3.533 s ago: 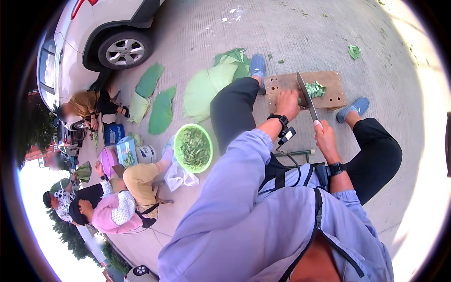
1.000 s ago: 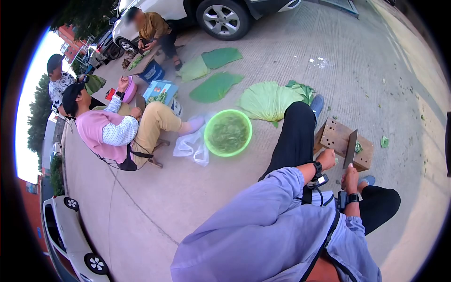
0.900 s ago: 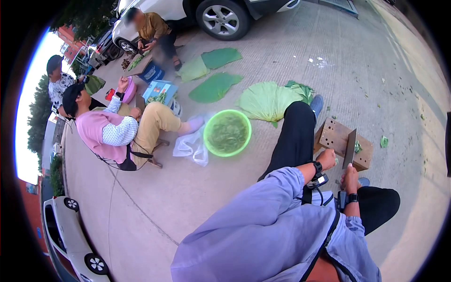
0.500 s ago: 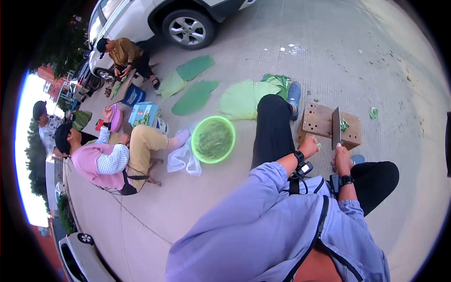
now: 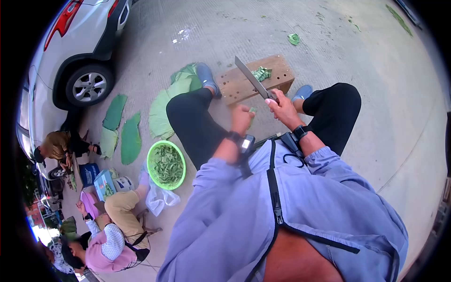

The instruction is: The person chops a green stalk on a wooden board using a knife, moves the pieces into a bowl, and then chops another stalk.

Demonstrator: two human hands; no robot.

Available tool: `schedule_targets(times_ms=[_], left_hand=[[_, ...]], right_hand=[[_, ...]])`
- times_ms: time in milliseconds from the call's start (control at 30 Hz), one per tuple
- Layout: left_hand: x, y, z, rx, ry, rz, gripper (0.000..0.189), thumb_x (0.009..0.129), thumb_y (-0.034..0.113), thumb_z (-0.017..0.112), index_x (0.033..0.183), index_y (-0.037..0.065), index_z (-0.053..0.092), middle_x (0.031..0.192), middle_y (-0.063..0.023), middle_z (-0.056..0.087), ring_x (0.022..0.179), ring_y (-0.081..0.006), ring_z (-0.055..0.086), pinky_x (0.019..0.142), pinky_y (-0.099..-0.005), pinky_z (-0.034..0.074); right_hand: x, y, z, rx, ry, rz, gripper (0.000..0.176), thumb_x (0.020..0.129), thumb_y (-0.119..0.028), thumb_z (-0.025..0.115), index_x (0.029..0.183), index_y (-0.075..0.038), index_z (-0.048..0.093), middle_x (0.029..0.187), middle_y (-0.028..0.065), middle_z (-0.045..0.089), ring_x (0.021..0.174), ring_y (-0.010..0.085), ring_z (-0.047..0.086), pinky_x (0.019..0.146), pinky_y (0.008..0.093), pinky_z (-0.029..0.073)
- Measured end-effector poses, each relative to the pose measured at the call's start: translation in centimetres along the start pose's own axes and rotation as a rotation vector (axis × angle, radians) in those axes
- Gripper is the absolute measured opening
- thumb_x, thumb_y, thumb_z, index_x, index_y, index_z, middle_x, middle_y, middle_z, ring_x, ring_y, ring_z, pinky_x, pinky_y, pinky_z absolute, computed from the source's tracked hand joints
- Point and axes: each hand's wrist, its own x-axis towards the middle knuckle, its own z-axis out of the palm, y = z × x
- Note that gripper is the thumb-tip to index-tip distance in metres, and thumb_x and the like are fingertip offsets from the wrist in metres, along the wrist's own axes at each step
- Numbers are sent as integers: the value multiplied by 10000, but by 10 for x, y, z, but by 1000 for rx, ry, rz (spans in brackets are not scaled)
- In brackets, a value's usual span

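Observation:
My right hand [image 5: 283, 109] is closed round the handle of a large knife [image 5: 252, 77], whose blade points up and left over a wooden block [image 5: 233, 86] with holes. Cut green leaf pieces [image 5: 261, 73] lie in a small pile on the block, just beyond the blade. My left hand [image 5: 242, 118], slightly blurred, is closed on a green leaf piece [image 5: 252, 113] at the near edge of the block. Left of my knee stands a light green basin [image 5: 182, 180] holding chopped leaves [image 5: 165, 164].
Large green leaves [image 5: 162, 110] lie flat on the pavement at left. A white plastic bag [image 5: 161, 198] is beside the basin. One person [image 5: 105, 246] sits at lower left, another [image 5: 58, 144] farther back. A white car [image 5: 84, 42] stands at upper left.
The view has swung to the right. The knife, upright over the block before, is now tilted to the left. Leaves on the block and in the basin show more clearly.

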Motion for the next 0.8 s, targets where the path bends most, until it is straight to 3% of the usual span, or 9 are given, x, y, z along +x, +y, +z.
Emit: schedule_targets(times_ms=[67, 167, 300, 367, 433, 500, 567, 700, 800], left_hand=[[2, 1, 0, -14, -17, -40, 235, 760, 28, 773, 954, -7, 644, 865, -108, 654, 742, -219, 630, 644, -364, 497], [2, 2, 1, 10, -27, -8, 257, 761, 30, 771, 987, -18, 659, 877, -115, 667, 739, -217, 637, 628, -361, 502], [-3, 9, 2, -16, 0, -57, 248, 757, 31, 773, 980, -24, 679, 868, -116, 680, 737, -216, 645, 616, -356, 504], [-7, 20, 1, -46, 18, -163, 229, 743, 30, 783, 941, -25, 682, 848, -111, 682, 730, -211, 644, 613, -350, 503], [5, -4, 6, -18, 10, -90, 237, 728, 27, 793, 930, -21, 679, 848, -114, 683, 748, -209, 643, 635, -356, 508], [-3, -1, 8, 16, 108, 42, 236, 706, 34, 804, 901, -11, 679, 819, -120, 688, 784, -225, 651, 707, -372, 520], [23, -39, 17, 58, 90, 13, 278, 679, 72, 818, 910, 10, 677, 857, -181, 706, 830, -305, 694, 740, -406, 534], [18, -34, 14, 59, 149, 40, 265, 666, 76, 819, 864, 31, 648, 852, -174, 704, 830, -328, 693, 738, -420, 533], [17, -32, 11, 78, 134, 26, 270, 663, 81, 815, 872, 44, 647, 849, -164, 703, 835, -327, 692, 734, -424, 530]], right_hand=[[1, 0, -2, -104, -22, -50, 566, 946, -311, 647, 1397, -8, 488, 1017, 198, 678, 769, 262, 691, 707, 394, 550], [6, 10, 0, -119, 22, -184, 590, 943, -314, 649, 1419, -11, 476, 1101, 230, 680, 897, 306, 697, 819, 410, 538], [4, 10, 0, -167, 39, -244, 598, 946, -320, 648, 1427, -12, 473, 1159, 242, 674, 979, 336, 684, 863, 415, 523], [1, 3, -1, -156, 18, -192, 557, 952, -323, 643, 1390, -9, 503, 1090, 222, 681, 928, 322, 679, 829, 410, 522], [8, 18, 3, -174, 36, -165, 483, 958, -309, 642, 1324, -11, 543, 1003, 195, 679, 844, 289, 667, 791, 397, 527], [11, 21, 6, -83, 17, -178, 335, 964, -250, 648, 1197, -17, 587, 783, 75, 620, 672, 139, 589, 611, 326, 500], [18, 32, 11, 6, -40, -167, 199, 1017, -273, 596, 1079, -90, 551, 698, -11, 510, 501, 63, 462, 429, 240, 376], [18, 19, 12, 17, -98, 7, 258, 1019, -329, 580, 898, -119, 492, 650, -10, 514, 455, 80, 474, 380, 255, 348], [18, 11, 17, 2, -105, 45, 267, 1023, -347, 562, 913, -109, 510, 646, 0, 517, 449, 88, 476, 369, 267, 340]])
